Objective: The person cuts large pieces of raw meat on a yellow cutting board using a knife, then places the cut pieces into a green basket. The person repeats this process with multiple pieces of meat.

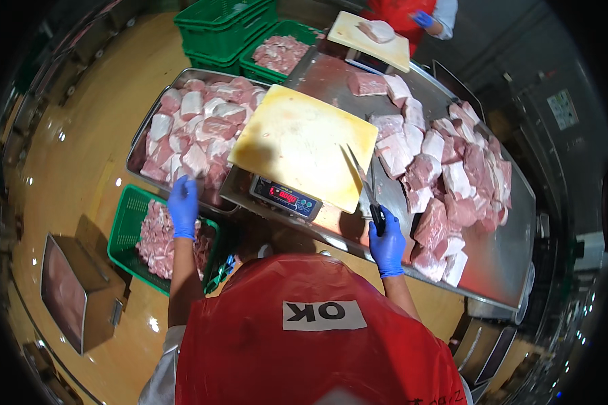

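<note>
1. While the right hand (388, 248), in a blue glove, is wrapping its fingers tight around a black knife (370, 192) handle, the blade is pointing up and away from the person, its tip lying over the near right corner of the yellow board (297, 138).
2. At the same moment the left hand (183, 206), also gloved in blue, is reaching out to the near edge of the metal tray (139, 143); its fingers are lying close together and touching the nearest pieces there, but whether they are pinching a piece cannot be told.
3. Tray meat (196, 131), pink and white chunks, is filling the tray, which is standing just left of the board.
4. Under the board a scale (285, 198) is showing a red lit display on its front, facing the person.
5. Right of the knife, table meat (446, 182) is lying in a long heap on the steel table (500, 260), running from the far end to the near right edge.
6. Below the left hand a green crate (130, 226) is sitting on the floor, holding smaller meat pieces.
7. Further left on the floor a metal box (81, 297) is standing well apart from the crate.
8. Beyond the tray, more green crates (226, 30) are standing, one of them holding meat.
9. At the far end of the table another person (425, 17), in red with blue gloves, is standing at a second board (371, 39) with a piece of meat on it.
10. Nearest the camera, the person's red apron (317, 344) is filling the lower middle of the view.
</note>
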`<action>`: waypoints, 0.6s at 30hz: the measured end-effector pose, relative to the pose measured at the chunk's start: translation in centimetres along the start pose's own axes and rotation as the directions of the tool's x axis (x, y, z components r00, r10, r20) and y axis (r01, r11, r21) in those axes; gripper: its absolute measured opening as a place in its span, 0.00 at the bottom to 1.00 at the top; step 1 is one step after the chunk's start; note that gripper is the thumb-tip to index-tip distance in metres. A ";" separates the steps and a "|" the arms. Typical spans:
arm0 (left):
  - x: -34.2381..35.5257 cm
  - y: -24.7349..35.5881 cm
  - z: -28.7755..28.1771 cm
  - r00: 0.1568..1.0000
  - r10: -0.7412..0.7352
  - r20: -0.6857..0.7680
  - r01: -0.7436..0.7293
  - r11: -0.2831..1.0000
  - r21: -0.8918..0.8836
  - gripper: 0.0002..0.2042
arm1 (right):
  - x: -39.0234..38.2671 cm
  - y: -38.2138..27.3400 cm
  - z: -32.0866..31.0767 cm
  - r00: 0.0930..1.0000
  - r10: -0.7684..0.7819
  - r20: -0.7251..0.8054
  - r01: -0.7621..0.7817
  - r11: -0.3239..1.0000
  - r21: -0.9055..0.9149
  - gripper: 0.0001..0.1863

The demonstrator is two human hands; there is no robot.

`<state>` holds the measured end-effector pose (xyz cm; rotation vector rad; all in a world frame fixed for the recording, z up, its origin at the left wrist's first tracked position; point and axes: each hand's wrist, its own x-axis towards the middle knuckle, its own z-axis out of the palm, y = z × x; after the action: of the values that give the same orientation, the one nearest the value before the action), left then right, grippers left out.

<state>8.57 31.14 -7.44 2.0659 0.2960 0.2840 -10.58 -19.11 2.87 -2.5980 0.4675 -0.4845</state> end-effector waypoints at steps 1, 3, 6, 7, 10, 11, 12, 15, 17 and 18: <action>0.0 3.1 1.6 0.998 0.023 0.061 -0.026 0.998 0.053 0.14 | -0.3 -0.7 0.0 1.000 0.002 -0.021 -0.004 0.997 -0.074 0.27; -0.4 6.2 5.5 0.827 0.555 0.086 -0.555 0.832 -0.031 0.17 | -1.3 -1.1 0.2 0.996 0.083 -0.030 -0.084 0.996 -0.033 0.29; -4.5 11.8 11.4 0.615 0.726 0.307 -0.715 0.678 -0.170 0.19 | -2.6 -1.0 -0.4 0.958 0.285 0.022 -0.286 0.955 0.083 0.29; -5.7 13.2 13.1 0.477 0.812 0.336 -0.762 0.573 -0.303 0.20 | -2.9 -1.2 -0.6 0.963 0.271 0.002 -0.270 0.961 0.061 0.28; -8.1 15.8 16.9 0.093 0.899 0.427 -0.880 0.275 -0.387 0.29 | -3.9 -1.6 -1.3 0.963 0.261 -0.070 -0.260 0.965 0.019 0.26; -8.6 16.8 18.1 0.055 0.825 0.562 -0.893 0.292 -0.341 0.32 | -4.2 -1.8 -1.4 0.952 0.298 -0.069 -0.295 0.954 0.044 0.26; -8.7 17.6 19.0 0.024 0.730 0.683 -0.908 0.301 -0.290 0.35 | -4.4 -1.9 -1.9 0.941 0.331 -0.066 -0.327 0.943 0.070 0.25; -6.7 18.3 20.1 0.074 0.655 0.752 -0.904 0.363 -0.228 0.42 | -5.7 -1.0 -2.8 0.915 0.396 -0.077 -0.385 0.915 0.120 0.24; -3.5 17.2 18.4 0.112 0.635 0.764 -0.914 0.368 -0.172 0.45 | -7.9 1.0 -3.1 0.914 0.384 -0.130 -0.370 0.921 0.119 0.23; -1.2 16.0 16.8 0.107 0.698 0.708 -0.909 0.357 -0.214 0.43 | -9.0 1.5 -3.5 0.904 0.402 -0.146 -0.383 0.912 0.145 0.22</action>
<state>14.29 9.32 -1.68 2.2159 -1.5200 0.0473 -20.30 -18.04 2.82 -2.2782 0.9711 -0.5772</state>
